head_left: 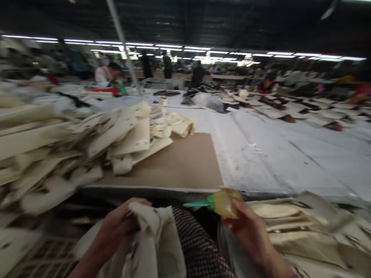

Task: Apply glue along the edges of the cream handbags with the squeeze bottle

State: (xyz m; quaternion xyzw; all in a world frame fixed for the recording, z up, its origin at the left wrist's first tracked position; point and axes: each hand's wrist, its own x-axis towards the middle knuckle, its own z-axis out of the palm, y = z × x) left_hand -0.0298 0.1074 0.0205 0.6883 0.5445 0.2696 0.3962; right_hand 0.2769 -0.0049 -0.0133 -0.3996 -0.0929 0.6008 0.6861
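My left hand (123, 218) is closed on a folded cream fabric piece (171, 239), which hangs down over my lap. In my right hand (251, 227) is a small yellowish squeeze bottle (227, 202) with a green collar. Its thin teal tip points left, toward the fabric, but stays apart from it. My fingers wrap round the back of the bottle. Blur hides the finer detail of both hands. Checked dark cloth (197, 243) covers my lap between them.
Cream pieces lie in a large heap (121, 131) on the left of the table, partly on a brown board (188, 162). More pieces (307, 231) are stacked at my right. A plastic crate (52, 251) stands low at left. Beyond are a slanted pole (124, 46) and several people.
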